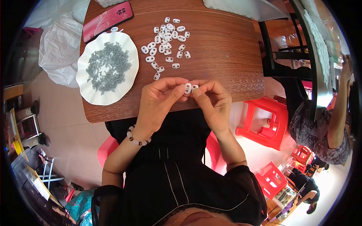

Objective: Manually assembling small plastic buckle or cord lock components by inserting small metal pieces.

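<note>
Near the table's front edge, my left hand [158, 101] pinches a white oval cord-lock body [187, 88] with two holes, between thumb and fingers. My right hand [213, 103] grips a smaller white cord-lock button [195, 87] with one hole, close beside the oval piece. The fingertips of both hands nearly meet; whether the two pieces touch I cannot tell. Beyond my hands lie several loose white cord-lock parts [174, 35], both ovals and small buttons. To the left stands a white wavy-rimmed plate [82, 77] holding a heap of small grey metal springs [113, 56].
A pink phone [105, 22] lies at the back left of the brown wooden table [222, 49], with one white part near it. Left of the table hangs a crumpled plastic bag [58, 49]. Red stools [279, 124] and another person's patterned sleeve [320, 132] are at the right.
</note>
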A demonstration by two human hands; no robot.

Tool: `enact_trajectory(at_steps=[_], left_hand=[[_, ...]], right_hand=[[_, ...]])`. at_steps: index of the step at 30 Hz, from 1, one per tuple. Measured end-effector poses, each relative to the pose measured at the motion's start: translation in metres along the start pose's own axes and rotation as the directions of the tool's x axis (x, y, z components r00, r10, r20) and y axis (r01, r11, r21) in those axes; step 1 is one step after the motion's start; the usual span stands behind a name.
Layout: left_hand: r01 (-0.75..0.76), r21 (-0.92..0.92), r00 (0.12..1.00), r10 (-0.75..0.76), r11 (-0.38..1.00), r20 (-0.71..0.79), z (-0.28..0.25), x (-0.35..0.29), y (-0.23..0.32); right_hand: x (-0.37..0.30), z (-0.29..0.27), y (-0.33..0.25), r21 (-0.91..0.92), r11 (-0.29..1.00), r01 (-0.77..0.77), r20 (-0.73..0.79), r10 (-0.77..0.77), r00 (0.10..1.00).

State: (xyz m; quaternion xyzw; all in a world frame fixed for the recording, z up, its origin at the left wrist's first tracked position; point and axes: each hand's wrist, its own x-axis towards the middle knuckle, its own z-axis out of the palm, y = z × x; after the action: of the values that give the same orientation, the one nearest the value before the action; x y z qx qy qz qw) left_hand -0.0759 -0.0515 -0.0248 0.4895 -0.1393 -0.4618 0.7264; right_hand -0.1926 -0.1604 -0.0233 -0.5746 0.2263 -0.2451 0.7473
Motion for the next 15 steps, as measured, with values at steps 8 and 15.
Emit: enact_trajectory(at_steps=[8, 15], left_hand=[[-0.024, 0.068, 0.997, 0.019, 0.997, 0.072, -0.005, -0.004, 0.009], [0.082, 0.078, 0.989, -0.09, 0.994, 0.113, -0.005, -0.005, 0.023]], right_hand=[[0.002, -0.009, -0.009, 0.035, 0.993, -0.112, 0.136, 0.106, 0.985], [0.005, -0.013, -0.016, 0.013, 0.995, -0.1, 0.242, 0.094, 0.966]])
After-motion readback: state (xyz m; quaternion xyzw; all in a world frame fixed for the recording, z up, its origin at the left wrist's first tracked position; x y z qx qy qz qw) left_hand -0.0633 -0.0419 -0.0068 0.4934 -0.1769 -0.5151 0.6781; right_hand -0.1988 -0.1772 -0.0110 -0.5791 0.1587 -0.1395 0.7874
